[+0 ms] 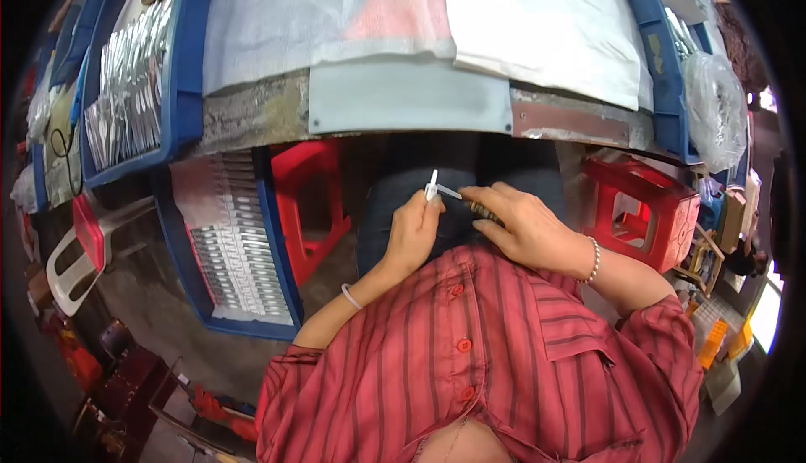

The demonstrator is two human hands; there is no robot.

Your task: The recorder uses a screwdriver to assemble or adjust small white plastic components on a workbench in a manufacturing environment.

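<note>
Over my lap, my left hand (pixel 411 232) is closed around a small white piece with a narrow pointed nozzle (pixel 431 184), which looks like the tip of a glue bottle. Its lower part is hidden in my fingers. To its right, my right hand (pixel 525 226) is closed on a patterned dark handle, mostly covered by the fingers. A thin pale flat blade (pixel 450 192) points from that hand toward the nozzle and reaches close beside it. Whether blade and nozzle touch, I cannot tell.
Ahead stands a worktable with a grey front plate (pixel 410 98) and white cloth (pixel 537 22). Blue trays (pixel 186 68) of shiny metal pieces lie left; another blue crate (pixel 281 270) stands lower. Red stools (pixel 312 203) flank my legs. A plastic bag (pixel 714 106) hangs at right.
</note>
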